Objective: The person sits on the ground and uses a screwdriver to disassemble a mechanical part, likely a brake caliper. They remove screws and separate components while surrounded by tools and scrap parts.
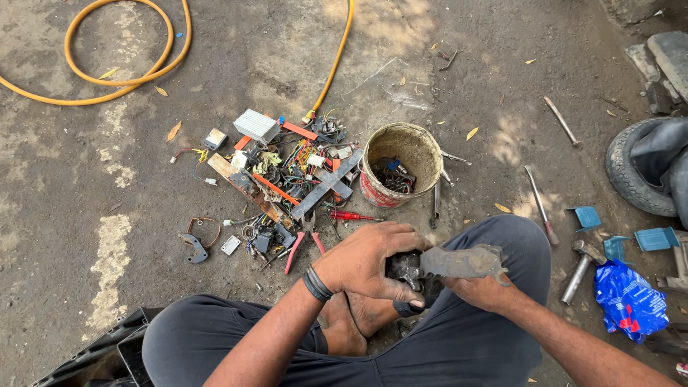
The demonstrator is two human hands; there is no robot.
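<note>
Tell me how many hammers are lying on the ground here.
1. A hammer lies at right, beside the blue bag. The long tools near the bucket look like other kinds; more could be hidden in the parts pile.

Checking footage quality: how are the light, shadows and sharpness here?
Head view: dappled sunlight mottles the ground; left hand, right hand and the grey metal part lie in soft shade, sharp; no glare; orange hose curves near the frame edge.

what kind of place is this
Probably an open-air repair spot on bare ground: a worn tyre, a hammer, and a dirty bucket of parts beside scattered wiring scraps.
</note>
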